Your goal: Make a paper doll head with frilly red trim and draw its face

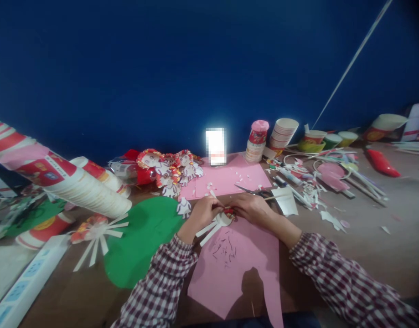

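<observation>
A paper cup cut into strips [224, 219] is pinched in front of me, above the pink sheet [230, 273]. Its white strips fan out toward the lower left, and red shows at its upper edge. My left hand [205, 212] closes its fingertips on the cup's left side. On the other side my right hand [253, 207] is closed on the same cup, its fingertips partly hidden. A thin pale stick [276, 196] juts out to the right of this hand; whether the hand holds it, I cannot tell. Scissors [245, 188] lie just beyond the hands.
Left are stacked paper cups [89, 191], a second strip-cut cup [93, 230] and a green sheet [144, 241]. Paper lion figures [170, 171] lie behind. More cup stacks [283, 136] stand at the back right, near markers, paper scraps [328, 218] and a red tube [383, 162].
</observation>
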Demonstrator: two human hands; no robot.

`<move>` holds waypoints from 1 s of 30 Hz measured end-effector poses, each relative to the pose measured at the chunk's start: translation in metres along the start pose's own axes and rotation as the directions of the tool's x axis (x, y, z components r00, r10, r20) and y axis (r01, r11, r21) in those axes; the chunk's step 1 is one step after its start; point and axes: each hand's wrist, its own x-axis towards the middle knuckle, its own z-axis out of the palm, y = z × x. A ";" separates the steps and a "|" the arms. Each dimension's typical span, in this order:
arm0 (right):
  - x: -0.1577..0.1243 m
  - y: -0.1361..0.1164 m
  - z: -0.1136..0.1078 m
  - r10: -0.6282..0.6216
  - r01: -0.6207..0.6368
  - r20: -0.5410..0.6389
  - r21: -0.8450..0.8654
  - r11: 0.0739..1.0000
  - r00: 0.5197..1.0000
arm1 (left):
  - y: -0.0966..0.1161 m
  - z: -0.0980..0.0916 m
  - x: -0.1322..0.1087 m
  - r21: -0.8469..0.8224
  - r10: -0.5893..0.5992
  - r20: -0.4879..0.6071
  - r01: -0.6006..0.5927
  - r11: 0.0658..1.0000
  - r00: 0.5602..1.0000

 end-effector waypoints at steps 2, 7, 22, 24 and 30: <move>-0.003 0.005 -0.004 0.020 -0.020 0.018 -0.019 1.000 1.000 | 0.001 -0.002 0.000 -0.003 -0.016 0.017 0.016 1.000 1.000; -0.008 0.013 -0.005 0.106 -0.110 -0.052 -0.064 0.992 0.993 | 0.006 -0.006 0.001 -0.030 -0.031 0.044 0.032 0.999 0.999; -0.008 0.007 -0.002 0.243 -0.254 -0.107 -0.111 0.961 0.964 | 0.033 -0.029 -0.029 0.112 0.022 -0.045 -0.017 0.994 0.999; -0.007 0.005 -0.006 0.266 -0.279 -0.106 -0.129 0.952 0.958 | 0.037 -0.026 -0.042 0.228 0.079 -0.039 -0.068 0.971 0.996; -0.003 -0.007 -0.017 0.329 -0.324 -0.002 -0.183 0.928 0.944 | 0.035 -0.006 -0.067 0.450 0.135 0.035 -0.136 0.882 0.990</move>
